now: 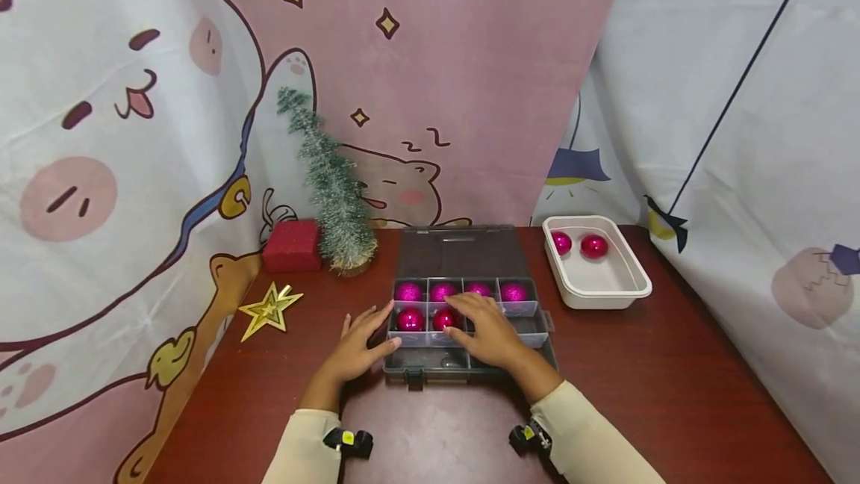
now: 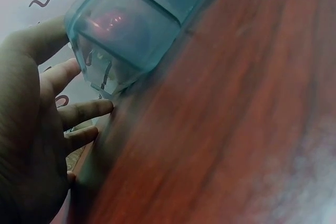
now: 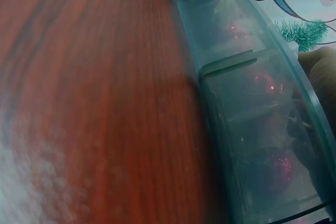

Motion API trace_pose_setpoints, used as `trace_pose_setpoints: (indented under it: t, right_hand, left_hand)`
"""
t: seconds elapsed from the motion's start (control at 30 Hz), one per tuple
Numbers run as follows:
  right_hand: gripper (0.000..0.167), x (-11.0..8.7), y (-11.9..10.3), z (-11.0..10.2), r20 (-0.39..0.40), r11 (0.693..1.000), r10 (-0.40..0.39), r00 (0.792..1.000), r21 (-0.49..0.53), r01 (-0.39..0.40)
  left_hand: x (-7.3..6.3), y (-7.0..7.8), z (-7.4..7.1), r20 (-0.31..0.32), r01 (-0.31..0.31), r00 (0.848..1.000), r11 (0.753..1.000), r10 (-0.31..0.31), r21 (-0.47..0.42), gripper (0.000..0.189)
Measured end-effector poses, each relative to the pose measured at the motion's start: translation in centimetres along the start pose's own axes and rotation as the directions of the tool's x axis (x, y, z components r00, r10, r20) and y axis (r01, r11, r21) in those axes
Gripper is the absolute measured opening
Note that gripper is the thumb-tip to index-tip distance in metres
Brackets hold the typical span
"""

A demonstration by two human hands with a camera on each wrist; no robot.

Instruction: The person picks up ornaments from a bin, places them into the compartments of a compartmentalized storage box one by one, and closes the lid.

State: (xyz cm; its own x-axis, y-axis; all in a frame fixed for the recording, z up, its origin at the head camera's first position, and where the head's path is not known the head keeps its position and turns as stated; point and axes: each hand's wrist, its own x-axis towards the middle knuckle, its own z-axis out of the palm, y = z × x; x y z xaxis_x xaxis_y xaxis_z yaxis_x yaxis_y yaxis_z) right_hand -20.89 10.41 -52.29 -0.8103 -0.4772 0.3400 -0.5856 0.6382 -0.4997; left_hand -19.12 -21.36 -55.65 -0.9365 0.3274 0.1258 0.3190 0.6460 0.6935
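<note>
A clear plastic compartment box (image 1: 430, 375) stands with its lid raised at the back. In its back row lie several glittery magenta Christmas balls (image 1: 513, 291). A shiny magenta ball (image 1: 410, 319) occupies the left cell of the row in front. My right hand (image 1: 493, 331) reaches into the box, thumb and forefinger around a shiny red ball (image 1: 443, 319) in the neighbouring cell. At the box's left side, my left hand (image 1: 356, 349) touches the wall with fingers spread and fairly straight, as the left wrist view shows. In the right wrist view, the box wall hides most of my right hand.
A white tub (image 1: 611, 282) holding two shiny balls (image 1: 594, 246) stands to the right. On the left are a gold star (image 1: 270, 311), a red box (image 1: 293, 246) and a small frosted Christmas tree (image 1: 336, 193). Printed curtains surround the wooden table (image 1: 638, 394).
</note>
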Motion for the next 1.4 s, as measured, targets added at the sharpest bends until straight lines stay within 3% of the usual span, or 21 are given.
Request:
trace_pose_setpoints:
  t: [0.27, 0.4, 0.53, 0.7, 1.03, 1.27, 1.4]
  right_hand:
    - [0.059, 0.1, 0.3, 0.1, -0.019, 1.000, -0.013, 1.000, 0.027, 0.013]
    - [0.054, 0.3, 0.4, -0.4, -0.053, 0.988, -0.012, 0.999, 0.153, 0.020]
    - [0.048, 0.4, 0.7, -1.1, -0.112, 0.963, -0.003, 0.994, 0.267, 0.033]
    - [0.042, 0.3, 1.3, -2.7, -0.166, 0.936, 0.009, 0.986, 0.349, 0.050]
    - [0.038, 0.6, 4.4, -7.6, -0.244, 0.950, 0.103, 0.964, 0.312, -0.023]
    - [0.032, 0.2, 8.3, -10.3, -0.307, 0.947, 0.153, 0.939, 0.318, -0.050]
    - [0.030, 0.0, 10.3, -12.1, -0.355, 0.954, 0.172, 0.919, 0.293, -0.065]
  left_hand:
    - [-0.4, 0.0, 0.3, -0.047, -0.043, 0.998, 0.999, 0.041, -0.030, 0.079]
    - [-0.4, -0.4, 0.5, -0.076, -0.066, 0.995, 0.996, 0.062, -0.055, 0.078]
    - [-0.2, -1.4, 1.1, -0.091, -0.101, 0.991, 0.995, 0.098, -0.024, 0.076]
    - [-0.4, -0.8, 0.9, -0.077, -0.073, 0.995, 0.996, 0.069, -0.056, 0.078]
    - [-0.6, -0.4, 0.5, -0.024, 0.008, 1.000, 0.999, -0.009, -0.033, 0.078]
    - [-0.7, -0.9, 1.0, -0.111, -0.077, 0.991, 0.996, 0.072, -0.044, 0.076]
    - [-0.5, -0.2, 0.9, -0.065, -0.039, 0.997, 0.998, 0.036, -0.042, 0.078]
